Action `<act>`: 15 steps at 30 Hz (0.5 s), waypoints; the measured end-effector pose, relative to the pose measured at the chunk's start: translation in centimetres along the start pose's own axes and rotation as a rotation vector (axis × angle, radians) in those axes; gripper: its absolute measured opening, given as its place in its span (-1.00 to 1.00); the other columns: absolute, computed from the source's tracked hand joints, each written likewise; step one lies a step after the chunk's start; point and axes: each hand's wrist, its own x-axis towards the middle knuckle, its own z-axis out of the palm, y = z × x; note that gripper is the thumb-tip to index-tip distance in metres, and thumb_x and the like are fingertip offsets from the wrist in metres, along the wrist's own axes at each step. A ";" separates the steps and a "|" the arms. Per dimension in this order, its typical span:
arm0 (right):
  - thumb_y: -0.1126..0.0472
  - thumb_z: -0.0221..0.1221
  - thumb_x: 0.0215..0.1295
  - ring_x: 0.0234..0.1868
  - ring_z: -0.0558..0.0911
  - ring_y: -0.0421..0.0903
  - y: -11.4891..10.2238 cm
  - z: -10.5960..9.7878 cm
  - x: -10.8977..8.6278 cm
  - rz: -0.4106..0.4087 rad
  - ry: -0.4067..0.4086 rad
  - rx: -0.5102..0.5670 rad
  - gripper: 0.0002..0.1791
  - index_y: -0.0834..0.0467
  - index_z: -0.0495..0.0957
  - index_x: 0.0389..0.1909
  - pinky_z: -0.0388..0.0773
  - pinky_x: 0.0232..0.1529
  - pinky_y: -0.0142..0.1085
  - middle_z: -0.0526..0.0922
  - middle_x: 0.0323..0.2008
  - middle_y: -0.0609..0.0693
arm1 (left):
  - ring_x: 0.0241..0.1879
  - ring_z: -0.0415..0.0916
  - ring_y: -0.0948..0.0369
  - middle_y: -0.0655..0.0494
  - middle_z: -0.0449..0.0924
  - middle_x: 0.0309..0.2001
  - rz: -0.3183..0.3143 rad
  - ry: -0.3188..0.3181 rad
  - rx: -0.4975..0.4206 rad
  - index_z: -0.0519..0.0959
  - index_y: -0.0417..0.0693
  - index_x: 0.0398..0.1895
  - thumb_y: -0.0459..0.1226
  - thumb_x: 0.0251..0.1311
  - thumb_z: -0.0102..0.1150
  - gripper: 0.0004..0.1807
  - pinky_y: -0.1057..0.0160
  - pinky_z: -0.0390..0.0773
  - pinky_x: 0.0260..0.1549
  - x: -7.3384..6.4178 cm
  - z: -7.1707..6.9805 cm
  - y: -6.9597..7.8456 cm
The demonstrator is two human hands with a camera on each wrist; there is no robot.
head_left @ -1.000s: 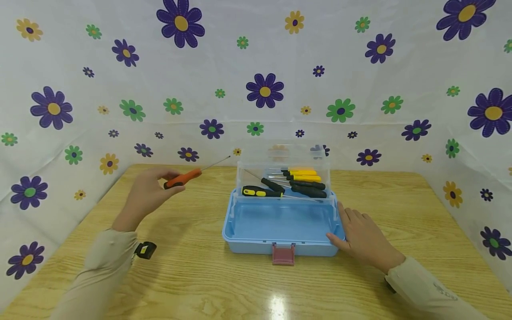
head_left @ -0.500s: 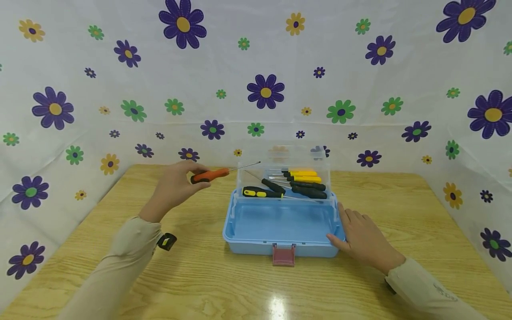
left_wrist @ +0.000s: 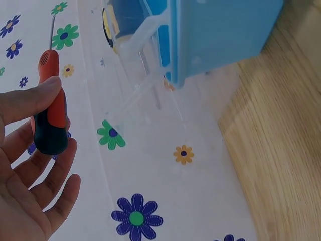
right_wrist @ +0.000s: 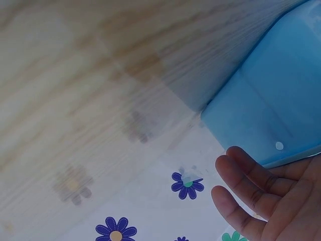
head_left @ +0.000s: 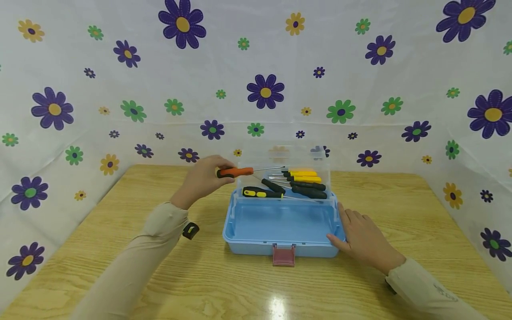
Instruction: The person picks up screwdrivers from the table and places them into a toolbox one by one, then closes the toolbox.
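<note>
My left hand [head_left: 205,178] pinches the handle of an orange-and-black screwdriver [head_left: 237,172], its thin shaft pointing right over the clear tray [head_left: 245,178] of a toolbox. In the left wrist view the thumb lies along the screwdriver handle [left_wrist: 52,100], fingers behind it. The blue toolbox [head_left: 276,222] stands with its lid raised. In its tray lie several screwdrivers: yellow ones [head_left: 306,178], black ones [head_left: 310,192] and a larger black-and-yellow one [head_left: 262,192]. My right hand [head_left: 366,238] rests on the box's right end, fingers extended along the side and thumb at the front rim.
A pink latch [head_left: 283,255] hangs down at the toolbox front. The box stands on a wooden table [head_left: 200,284], with a white flowered cloth [head_left: 224,58] behind and at both sides. A black wrist camera [head_left: 190,230] sits at the left cuff.
My left hand has moved right with the screwdriver, bringing its shaft from left of the toolbox to over the tray. The right hand and toolbox stay put.
</note>
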 end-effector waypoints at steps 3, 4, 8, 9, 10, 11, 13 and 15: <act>-0.26 0.02 0.26 0.00 0.56 0.19 0.0 0.0 0.0 -0.001 -0.002 -0.002 -0.08 0.45 0.15 0.32 0.50 0.01 0.08 0.53 0.04 0.32 | -0.25 0.49 0.12 0.04 0.67 -0.22 0.004 -0.011 0.001 0.66 -0.07 -0.12 -0.24 0.00 0.39 -0.68 0.12 0.50 -0.23 0.7 0.5 0.4; -0.26 0.02 0.26 0.01 0.56 0.19 0.0 0.0 0.0 -0.001 -0.004 -0.003 -0.08 0.45 0.15 0.32 0.50 0.01 0.08 0.53 0.04 0.32 | -0.25 0.49 0.12 0.04 0.67 -0.22 0.003 -0.014 -0.003 0.67 -0.07 -0.13 -0.24 0.00 0.39 -0.68 0.13 0.50 -0.23 0.9 0.7 0.6; -0.27 0.01 0.26 0.03 0.55 0.19 0.0 0.0 0.0 0.004 -0.015 0.002 -0.07 0.44 0.15 0.32 0.49 0.03 0.09 0.53 0.06 0.32 | -0.27 0.48 0.13 0.06 0.67 -0.25 0.003 -0.032 -0.004 0.67 -0.07 -0.15 -0.24 0.01 0.38 -0.71 0.16 0.49 -0.24 1.7 1.4 0.9; -0.27 0.01 0.27 0.03 0.55 0.19 0.0 0.0 0.0 0.005 -0.016 0.003 -0.07 0.44 0.15 0.32 0.49 0.03 0.09 0.52 0.06 0.32 | -0.28 0.47 0.13 0.05 0.67 -0.25 0.009 -0.037 -0.005 0.67 -0.08 -0.15 -0.24 0.01 0.38 -0.71 0.17 0.48 -0.25 1.9 1.5 1.0; -0.27 0.01 0.27 0.03 0.55 0.19 0.0 0.0 0.0 0.006 -0.016 0.004 -0.07 0.44 0.14 0.33 0.49 0.03 0.09 0.52 0.07 0.32 | -0.29 0.46 0.13 0.06 0.67 -0.26 0.010 -0.042 -0.007 0.67 -0.08 -0.15 -0.24 0.01 0.38 -0.71 0.18 0.47 -0.26 2.1 1.7 1.1; -0.26 0.01 0.27 0.04 0.55 0.19 0.0 0.0 0.0 0.006 -0.015 0.005 -0.07 0.44 0.14 0.33 0.49 0.03 0.09 0.52 0.07 0.32 | -0.31 0.45 0.14 0.07 0.66 -0.27 0.011 -0.049 -0.010 0.67 -0.07 -0.15 -0.24 0.02 0.38 -0.72 0.19 0.46 -0.28 2.2 1.9 1.1; -0.26 0.01 0.27 0.04 0.55 0.19 0.1 0.1 0.0 0.005 -0.011 0.004 -0.07 0.44 0.14 0.33 0.49 0.03 0.09 0.52 0.07 0.32 | -0.33 0.42 0.13 0.07 0.66 -0.29 0.012 -0.062 -0.019 0.67 -0.07 -0.15 -0.26 0.02 0.37 -0.72 0.20 0.44 -0.30 2.5 2.2 1.3; -0.26 0.01 0.27 0.04 0.55 0.19 0.1 0.1 0.0 0.004 -0.010 0.002 -0.07 0.44 0.14 0.33 0.49 0.03 0.09 0.52 0.07 0.32 | -0.34 0.42 0.13 0.07 0.66 -0.29 0.009 -0.071 -0.026 0.67 -0.08 -0.15 -0.27 0.03 0.36 -0.73 0.20 0.45 -0.30 2.7 2.5 1.4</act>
